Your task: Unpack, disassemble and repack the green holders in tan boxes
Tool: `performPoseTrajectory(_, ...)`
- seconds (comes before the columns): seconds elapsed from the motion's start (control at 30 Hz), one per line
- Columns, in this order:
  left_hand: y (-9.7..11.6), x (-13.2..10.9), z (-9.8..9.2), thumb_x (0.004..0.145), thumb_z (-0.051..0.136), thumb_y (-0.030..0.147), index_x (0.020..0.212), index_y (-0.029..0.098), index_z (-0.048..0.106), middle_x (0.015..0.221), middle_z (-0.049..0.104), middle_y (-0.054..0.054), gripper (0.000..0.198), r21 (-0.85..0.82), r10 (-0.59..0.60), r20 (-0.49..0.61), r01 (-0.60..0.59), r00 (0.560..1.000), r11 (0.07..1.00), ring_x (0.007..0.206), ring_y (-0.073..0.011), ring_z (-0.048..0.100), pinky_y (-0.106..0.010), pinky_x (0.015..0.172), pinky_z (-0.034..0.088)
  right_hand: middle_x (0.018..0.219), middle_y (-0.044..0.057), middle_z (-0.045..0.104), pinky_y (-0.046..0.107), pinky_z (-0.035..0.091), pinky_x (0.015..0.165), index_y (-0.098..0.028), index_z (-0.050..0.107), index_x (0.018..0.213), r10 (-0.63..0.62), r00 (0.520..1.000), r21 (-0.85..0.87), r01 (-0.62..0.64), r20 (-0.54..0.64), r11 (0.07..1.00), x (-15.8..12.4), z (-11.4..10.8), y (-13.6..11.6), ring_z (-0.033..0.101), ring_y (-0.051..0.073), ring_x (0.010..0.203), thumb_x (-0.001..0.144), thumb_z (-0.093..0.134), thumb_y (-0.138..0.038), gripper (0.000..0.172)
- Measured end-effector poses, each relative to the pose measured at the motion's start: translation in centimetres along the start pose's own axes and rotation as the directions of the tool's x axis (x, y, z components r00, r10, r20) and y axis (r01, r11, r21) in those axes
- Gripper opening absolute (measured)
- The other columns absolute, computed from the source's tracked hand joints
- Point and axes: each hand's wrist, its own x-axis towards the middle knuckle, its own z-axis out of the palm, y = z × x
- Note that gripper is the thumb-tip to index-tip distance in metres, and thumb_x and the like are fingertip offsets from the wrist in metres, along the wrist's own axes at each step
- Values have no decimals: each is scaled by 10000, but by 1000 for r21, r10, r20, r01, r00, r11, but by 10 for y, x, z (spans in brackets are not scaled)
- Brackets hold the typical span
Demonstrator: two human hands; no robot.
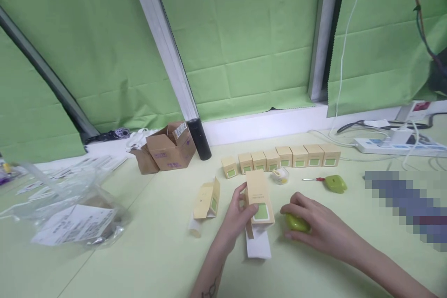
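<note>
My left hand [238, 214] grips a small yellow carton [257, 188] with a green label, thumb on its front. The carton's lower end is open, and a white flap [258, 246] hangs toward me. Close by on the right, my right hand [309, 219] is closed round a rounded green object [296, 223], partly hidden by the fingers. It is just apart from the carton. An opened yellow carton [206, 200] lies left of my left hand. Beyond my hands sit a small clear-and-yellow roll [280, 175] and another green object [335, 183] beside a red-handled screwdriver [316, 179].
Several closed yellow cartons [299, 156] form a row at the back. A cardboard box [171, 149] and black cylinder [199, 139] stand back left. A plastic bag [101, 219] lies left; a power strip [370, 145] with cables is at the right. Green blinds [237, 32] hang behind.
</note>
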Motion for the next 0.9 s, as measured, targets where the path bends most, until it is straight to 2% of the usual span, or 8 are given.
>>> performPoseTrajectory(0.23,10,-8,7,719,662,362,1276,234,310,1190,490,-123,671,-101,-5,18,7,1000,995,977,-235,573,-366,860,417,907,46,508,341,492,624,-278,564,1035,-13,1000,-42,14,28,999,-3,12,8,566,228,812,806,578,-403,260)
performPoseTrajectory(0.33,14,-13,14,725,661,332,1250,250,296,1191,507,-113,645,-141,-10,-6,9,1000,990,953,-227,580,-348,822,423,954,56,485,323,490,599,-264,518,1095,-15,999,-33,17,47,999,-5,16,9,563,200,761,830,550,-339,277)
performPoseTrajectory(0.43,15,-16,17,747,642,317,1222,256,283,1167,538,-103,598,-207,-19,20,23,1000,978,966,-227,574,-320,783,420,964,69,469,344,483,631,-246,490,1120,-25,999,-63,27,41,998,-8,18,4,549,206,780,851,488,-270,271)
performPoseTrajectory(0.6,9,-12,13,802,585,318,1236,258,258,1150,563,-87,546,-369,-26,96,59,995,928,1058,-223,539,-325,854,395,988,90,491,398,473,685,-245,490,1138,-42,999,-126,44,19,991,-8,24,-3,536,253,857,836,441,-204,309)
performPoseTrajectory(0.67,7,-11,13,809,579,311,1238,260,261,1165,561,-87,536,-379,-25,106,64,994,923,1075,-222,533,-324,867,387,1014,80,502,379,479,695,-268,447,1202,-21,1000,-24,21,11,999,-4,23,2,555,235,846,845,437,-225,359)
performPoseTrajectory(0.73,5,-12,15,792,603,291,1232,264,272,1173,562,-88,551,-357,-15,126,60,992,932,1074,-231,537,-323,852,389,1052,65,513,356,486,723,-277,424,1213,63,997,181,-55,-39,982,2,19,10,573,214,853,858,451,-302,357)
performPoseTrajectory(0.83,-1,-12,21,722,679,247,1210,251,305,1158,578,-101,614,-308,-4,215,72,977,949,1047,-257,557,-346,840,397,1115,60,533,352,489,759,-256,457,1144,304,943,558,-179,-139,810,11,10,20,578,224,910,827,498,-445,372)
performPoseTrajectory(0.9,-8,-11,27,693,705,235,1213,225,328,1149,588,-117,642,-271,-29,285,109,958,956,1036,-268,566,-373,866,393,1142,60,552,352,493,770,-250,476,1130,388,914,718,-190,-120,669,14,6,20,581,228,943,819,495,-478,386)
